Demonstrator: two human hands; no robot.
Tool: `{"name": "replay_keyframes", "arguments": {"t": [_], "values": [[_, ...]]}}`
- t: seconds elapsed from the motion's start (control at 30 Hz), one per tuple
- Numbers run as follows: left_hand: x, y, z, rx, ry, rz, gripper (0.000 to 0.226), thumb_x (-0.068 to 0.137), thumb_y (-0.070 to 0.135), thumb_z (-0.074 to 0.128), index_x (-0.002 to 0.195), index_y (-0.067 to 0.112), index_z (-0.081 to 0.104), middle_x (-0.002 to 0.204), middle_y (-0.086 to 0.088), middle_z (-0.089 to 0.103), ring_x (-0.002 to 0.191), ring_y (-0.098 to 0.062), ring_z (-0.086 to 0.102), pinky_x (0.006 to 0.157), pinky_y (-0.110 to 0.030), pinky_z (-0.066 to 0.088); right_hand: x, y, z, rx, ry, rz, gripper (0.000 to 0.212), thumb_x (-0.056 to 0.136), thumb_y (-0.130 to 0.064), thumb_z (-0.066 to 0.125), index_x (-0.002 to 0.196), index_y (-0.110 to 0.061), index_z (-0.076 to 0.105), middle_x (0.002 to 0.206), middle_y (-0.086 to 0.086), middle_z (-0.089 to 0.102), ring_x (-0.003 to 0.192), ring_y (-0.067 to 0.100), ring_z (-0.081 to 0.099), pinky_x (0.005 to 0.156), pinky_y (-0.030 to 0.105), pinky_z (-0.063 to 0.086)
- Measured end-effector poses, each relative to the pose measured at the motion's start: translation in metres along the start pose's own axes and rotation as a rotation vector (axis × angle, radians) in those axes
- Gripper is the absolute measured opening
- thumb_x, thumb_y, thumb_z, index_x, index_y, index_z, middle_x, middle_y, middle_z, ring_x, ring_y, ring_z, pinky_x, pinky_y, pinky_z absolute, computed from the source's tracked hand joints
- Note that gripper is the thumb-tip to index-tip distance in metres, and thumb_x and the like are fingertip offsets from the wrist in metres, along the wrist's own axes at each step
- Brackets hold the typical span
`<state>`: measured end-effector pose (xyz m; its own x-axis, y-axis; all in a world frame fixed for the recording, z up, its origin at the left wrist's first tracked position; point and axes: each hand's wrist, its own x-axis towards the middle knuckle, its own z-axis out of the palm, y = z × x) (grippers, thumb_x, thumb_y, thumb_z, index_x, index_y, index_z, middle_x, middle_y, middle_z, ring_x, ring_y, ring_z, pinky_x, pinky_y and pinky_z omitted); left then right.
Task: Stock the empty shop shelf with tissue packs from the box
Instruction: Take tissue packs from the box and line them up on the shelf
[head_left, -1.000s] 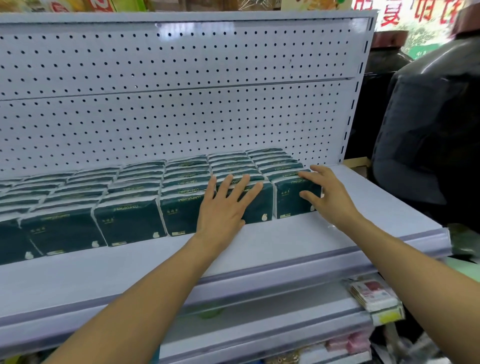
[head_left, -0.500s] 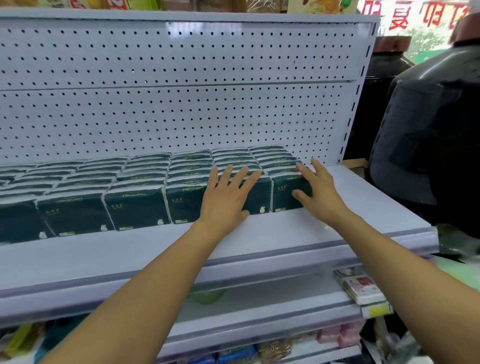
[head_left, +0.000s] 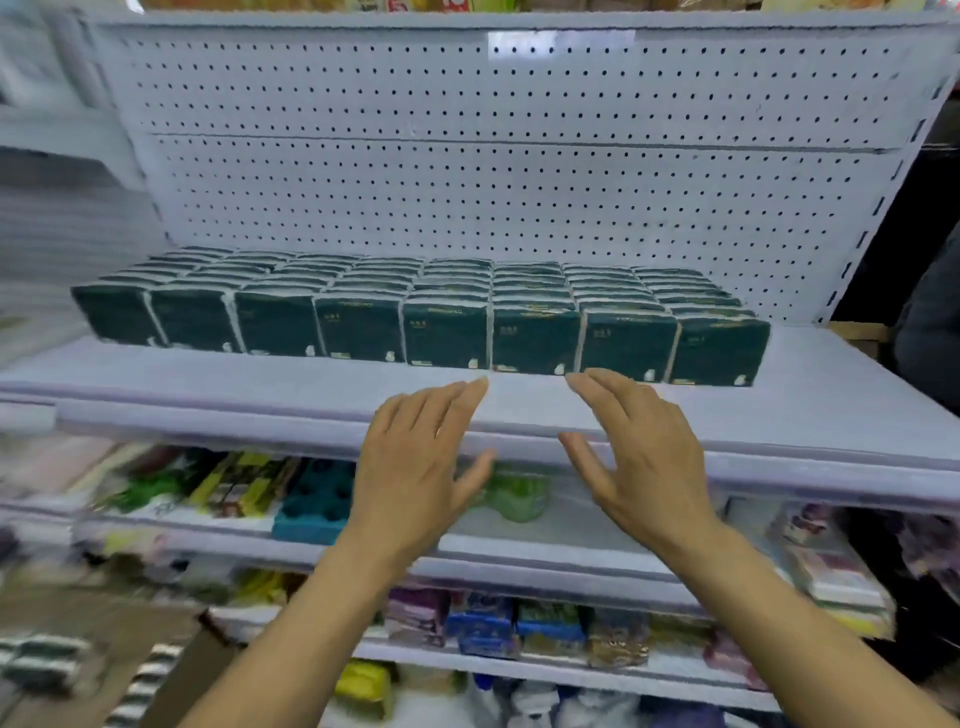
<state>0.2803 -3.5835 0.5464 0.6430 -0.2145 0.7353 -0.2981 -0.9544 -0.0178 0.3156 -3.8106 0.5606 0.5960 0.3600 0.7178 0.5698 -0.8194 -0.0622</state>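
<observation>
My left hand (head_left: 415, 467) and right hand (head_left: 639, 457) hover side by side, a gap between them, before the front edge of the shelf (head_left: 291, 384); the fingers of both are straight and loosely spread, holding nothing and touching no pack. From left to right, the packs (head_left: 441, 312) stand in eight columns running back to the pegboard (head_left: 519, 197), dark green faces forward, filling most of the shelf. At far right a bare strip of shelf lies beside the last column.
</observation>
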Motion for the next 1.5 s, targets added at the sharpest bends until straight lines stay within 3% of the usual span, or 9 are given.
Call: {"name": "replay_keyframes", "arguments": {"t": [0.3,0.47,0.7,0.97,1.1,1.2,1.33,1.4,1.5], "values": [[-0.165,-0.14,-0.089,0.178,-0.221,-0.292,0.063,0.094,0.052,0.046,0.146,0.018,0.043,0.137,-0.002,0.056,0.123,-0.023,0.052,0.102,-0.044,0.044,-0.009,-0.198,0.097,0.204,-0.207,-0.198,0.051,0.094,-0.042,0.044,0.137,-0.016,0.05,0.131,0.008,0.056,0.11,0.029,0.058,0.077,0.04,0.051],[-0.26,-0.242,-0.144,0.287,-0.414,-0.42,0.063,0.094,0.054,0.05,0.149,0.029,0.033,0.14,-0.002,0.053,0.126,-0.026,0.051,0.103,-0.047,0.043,-0.009,-0.331,0.158,0.198,-0.339,-0.23,0.051,0.092,-0.04,0.057,0.139,-0.02,0.048,0.135,0.009,0.053,0.114,0.032,0.057,0.08,0.044,0.052],[-0.37,-0.377,-0.182,0.364,-0.581,-0.495,0.062,0.084,0.053,0.065,0.137,0.025,0.053,0.13,-0.002,0.06,0.121,-0.027,0.056,0.104,-0.049,0.043,-0.015,-0.482,0.245,0.19,-0.47,-0.267,0.046,0.089,-0.04,0.062,0.131,-0.023,0.054,0.134,0.008,0.054,0.114,0.032,0.057,0.082,0.044,0.049],[-0.469,-0.492,-0.165,0.282,-0.757,-0.705,0.059,0.078,0.041,0.076,0.129,0.016,0.061,0.111,-0.01,0.069,0.101,-0.034,0.066,0.1,-0.049,0.044,-0.031,-0.569,0.344,0.237,-0.739,-0.281,0.043,0.09,-0.038,0.059,0.13,-0.021,0.057,0.126,0.006,0.057,0.108,0.031,0.06,0.075,0.041,0.051],[-0.509,-0.527,-0.141,0.164,-0.855,-0.856,0.059,0.093,0.04,0.059,0.146,0.02,0.042,0.133,-0.01,0.056,0.121,-0.033,0.053,0.113,-0.043,0.029,-0.032,-0.595,0.399,0.244,-0.885,-0.318,0.044,0.097,-0.038,0.049,0.14,-0.027,0.044,0.135,0.001,0.046,0.121,0.025,0.049,0.083,0.037,0.047],[-0.533,-0.548,-0.121,0.029,-0.924,-0.955,0.062,0.096,0.041,0.054,0.15,0.024,0.03,0.141,-0.006,0.047,0.127,-0.029,0.045,0.101,-0.041,0.044,-0.037,-0.615,0.442,0.272,-0.99,-0.303,0.043,0.099,-0.036,0.047,0.14,-0.028,0.043,0.136,-0.001,0.042,0.122,0.022,0.046,0.084,0.034,0.043],[-0.573,-0.576,-0.086,-0.083,-1.115,-0.83,0.07,0.091,0.045,0.061,0.15,0.024,0.029,0.142,-0.006,0.045,0.128,-0.028,0.046,0.1,-0.04,0.043,-0.053,-0.635,0.511,0.272,-1.094,-0.253,0.043,0.098,-0.038,0.047,0.139,-0.027,0.044,0.139,0.001,0.045,0.116,0.022,0.054,0.088,0.037,0.045],[-0.59,-0.583,-0.077,-0.008,-1.298,-0.625,0.08,0.086,0.056,0.062,0.151,0.024,0.026,0.146,-0.006,0.043,0.133,-0.028,0.041,0.114,-0.041,0.028,-0.062,-0.638,0.537,0.272,-1.116,-0.267,0.043,0.097,-0.037,0.048,0.139,-0.024,0.045,0.138,0.004,0.048,0.116,0.023,0.054,0.09,0.036,0.045],[-0.611,-0.591,-0.058,0.094,-1.502,-0.344,0.088,0.083,0.061,0.061,0.153,0.019,0.026,0.154,-0.007,0.034,0.144,-0.027,0.024,0.12,-0.047,0.001,-0.08,-0.64,0.582,0.298,-1.187,-0.29,0.045,0.097,-0.033,0.049,0.14,-0.019,0.044,0.138,0.007,0.047,0.118,0.026,0.053,0.092,0.039,0.048]]}}
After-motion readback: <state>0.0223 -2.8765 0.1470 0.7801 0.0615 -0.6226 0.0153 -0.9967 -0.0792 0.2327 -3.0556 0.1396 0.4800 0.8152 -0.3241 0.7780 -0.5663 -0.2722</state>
